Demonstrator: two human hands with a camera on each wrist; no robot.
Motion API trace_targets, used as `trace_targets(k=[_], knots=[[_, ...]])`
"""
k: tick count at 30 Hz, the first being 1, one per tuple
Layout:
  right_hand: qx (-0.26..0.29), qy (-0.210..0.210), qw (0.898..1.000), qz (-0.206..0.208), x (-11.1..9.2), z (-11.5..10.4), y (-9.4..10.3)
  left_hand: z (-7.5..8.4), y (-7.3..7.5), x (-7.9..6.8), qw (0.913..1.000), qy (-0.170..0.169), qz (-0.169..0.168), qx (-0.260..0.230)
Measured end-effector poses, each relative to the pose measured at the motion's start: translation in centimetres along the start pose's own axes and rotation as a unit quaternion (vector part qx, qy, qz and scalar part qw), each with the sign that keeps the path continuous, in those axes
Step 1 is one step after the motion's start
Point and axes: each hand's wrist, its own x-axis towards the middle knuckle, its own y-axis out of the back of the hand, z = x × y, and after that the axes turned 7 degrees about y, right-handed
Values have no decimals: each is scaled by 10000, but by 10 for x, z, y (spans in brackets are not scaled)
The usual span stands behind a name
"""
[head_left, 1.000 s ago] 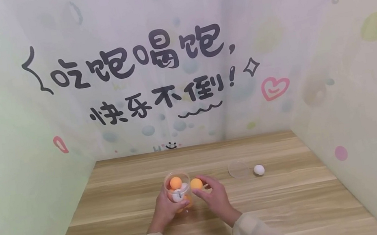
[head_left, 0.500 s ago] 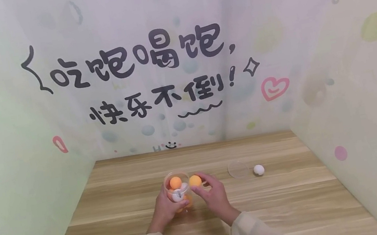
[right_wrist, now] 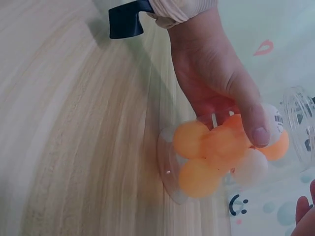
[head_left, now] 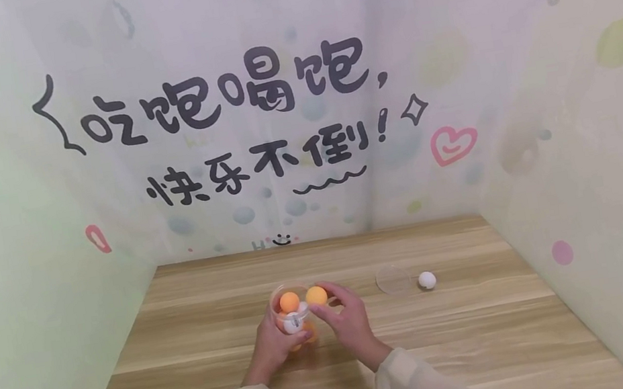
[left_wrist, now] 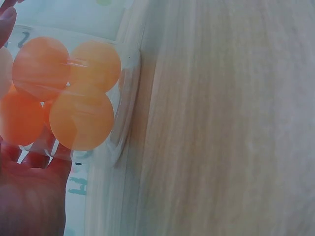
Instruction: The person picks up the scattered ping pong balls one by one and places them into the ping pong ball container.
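Note:
In the head view my left hand [head_left: 274, 344] grips a clear plastic jar [head_left: 288, 286] from its left side, thumb across the front. Orange and white ping-pong balls [head_left: 293, 323] lie inside, visible through the wall. My right hand [head_left: 351, 319] pinches an orange ping-pong ball [head_left: 317, 296] between thumb and fingers at the jar's right rim. The right wrist view shows the left hand [right_wrist: 211, 73] wrapped round the jar; of the right hand [right_wrist: 306, 216] only fingertips appear, and its ball is out of frame. In the left wrist view several orange balls [left_wrist: 81, 118] fill the jar's lower end.
On the wooden table [head_left: 464, 347], right of the hands, lies a clear round lid [head_left: 393, 279]. Just beside it sits a white ping-pong ball [head_left: 427, 280]. A printed curtain wall [head_left: 315, 214] rises behind the table, with further walls at both sides.
My right hand has moved slightly left and up, bringing the pinched orange ball from beside the jar to its rim. The left hand and jar stay almost still.

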Motion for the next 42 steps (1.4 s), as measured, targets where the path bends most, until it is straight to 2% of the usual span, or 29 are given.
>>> trace_targets(k=[3, 5, 10, 12, 26, 32, 42], knots=[[177, -116, 9998, -66, 3, -2, -2, 1, 0, 0, 10000, 65, 22, 35], [265, -141, 9995, -97, 4, -13, -1, 1, 0, 0, 9999, 114, 23, 45], [249, -289, 9991, -187, 9, -15, -3, 1, 0, 0, 9999, 121, 10, 30], [203, -395, 9987, -253, 12, -5, -7, 1, 1, 1, 10000, 69, 2, 12], [131, -529, 9975, -452, 21, 0, -22, -1, 3, 0, 10000, 5, -95, -14], [30, -618, 9968, -501, 21, 3, -23, 1, 2, -2, 9999, 8, -94, -78], [231, -806, 9950, -544, 19, 5, -22, 0, 1, -1, 9999, 115, -98, -27]])
